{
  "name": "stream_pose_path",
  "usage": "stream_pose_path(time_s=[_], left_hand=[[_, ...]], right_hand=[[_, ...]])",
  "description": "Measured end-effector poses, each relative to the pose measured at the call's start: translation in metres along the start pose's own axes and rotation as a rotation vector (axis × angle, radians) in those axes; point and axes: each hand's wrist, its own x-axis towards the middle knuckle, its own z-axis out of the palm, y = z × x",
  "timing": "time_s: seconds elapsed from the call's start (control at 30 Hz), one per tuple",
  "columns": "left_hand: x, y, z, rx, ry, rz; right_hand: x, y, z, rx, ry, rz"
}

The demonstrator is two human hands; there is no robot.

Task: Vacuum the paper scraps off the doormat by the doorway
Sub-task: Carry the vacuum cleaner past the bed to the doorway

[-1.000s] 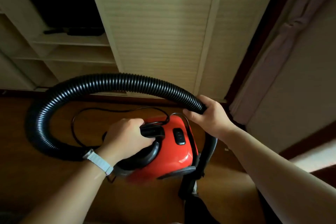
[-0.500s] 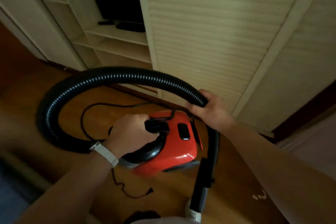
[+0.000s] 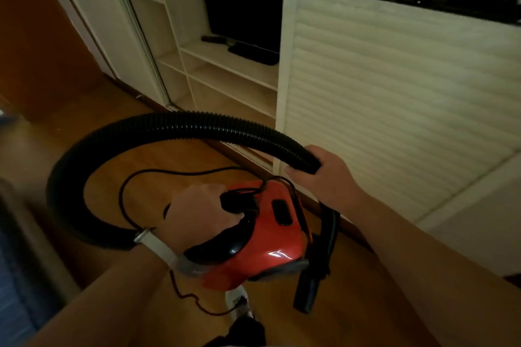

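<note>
Left hand [image 3: 197, 215] still grips vacuum [image 3: 270, 251], right hand [image 3: 328, 176] hose [image 3: 169, 125]; cabinet [image 3: 394, 107] shifted rightward.

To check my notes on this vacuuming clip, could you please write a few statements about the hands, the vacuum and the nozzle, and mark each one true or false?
1. The left hand grips the black handle of the red vacuum. True.
2. The right hand holds nothing. False: it grips the black hose.
3. The nozzle is pressed onto a doormat. False: it hangs over wooden floor, and no doormat is in view.
4. A dark screen stands on a cabinet shelf. True.
</note>
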Motion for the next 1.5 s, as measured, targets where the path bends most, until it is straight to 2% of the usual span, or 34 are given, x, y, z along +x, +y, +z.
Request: stream_pose_path(time_s=[0.33,0.5,0.77,0.97,1.1,1.33,1.5], left_hand=[[0.141,-0.111,-0.044,-0.043,0.037,0.007],[0.18,-0.155,-0.08,0.004,0.081,-0.036],[0.22,-0.239,-0.106,0.013,0.08,-0.266],[0.257,-0.306,-0.117,-0.009,0.084,-0.421],[0.292,-0.35,-0.132,-0.034,0.121,-0.49],[0.351,-0.416,-0.177,0.066,0.176,-0.679],[0.367,-0.462,-0.205,0.074,0.22,-0.781]], right_hand=[[0.181,-0.022,0.093,-0.063,-0.061,-0.012],[0.245,-0.042,0.135,-0.052,-0.098,-0.035],[0.341,-0.081,0.208,-0.004,-0.244,-0.106],[0.43,-0.091,0.281,0.081,-0.425,-0.124],[0.495,-0.1,0.331,0.128,-0.526,-0.143],[0.603,-0.133,0.395,0.14,-0.657,-0.189],[0.645,-0.172,0.444,0.148,-0.749,-0.263]])
